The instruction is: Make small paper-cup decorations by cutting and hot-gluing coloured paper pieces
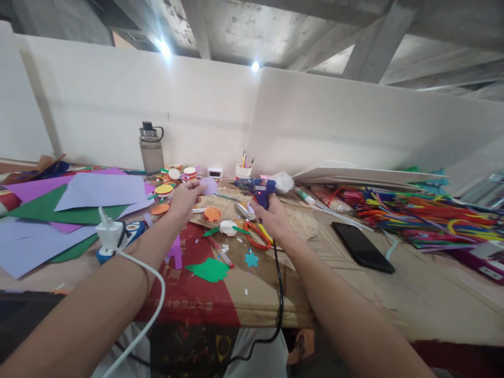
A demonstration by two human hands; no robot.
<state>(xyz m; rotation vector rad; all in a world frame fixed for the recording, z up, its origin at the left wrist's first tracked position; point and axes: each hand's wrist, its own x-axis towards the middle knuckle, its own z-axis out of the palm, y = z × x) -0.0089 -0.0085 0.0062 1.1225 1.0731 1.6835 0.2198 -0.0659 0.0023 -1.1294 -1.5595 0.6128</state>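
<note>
Between the fingertips of my left hand (185, 199) is a light purple paper disc (208, 186), raised above the table. My right hand (271, 212) is wrapped round the handle of a blue hot glue gun (262, 190), whose nozzle points left toward the disc without touching it. A small red light glows on the gun, and its black cord (280, 283) runs down over the table edge. Below the hands lie an orange round piece (212, 214), a white round piece with green strips (228, 227), red-handled scissors (258, 236), a blue paper flower (251, 258) and a green paper cutout (208, 269).
Coloured paper sheets (102, 191) and a white plug (109, 232) on a power strip lie left. A water bottle (151, 149) and pen cup (243, 170) stand at the back. Rightward are a black phone (362, 247) and many pipe cleaners (433, 215).
</note>
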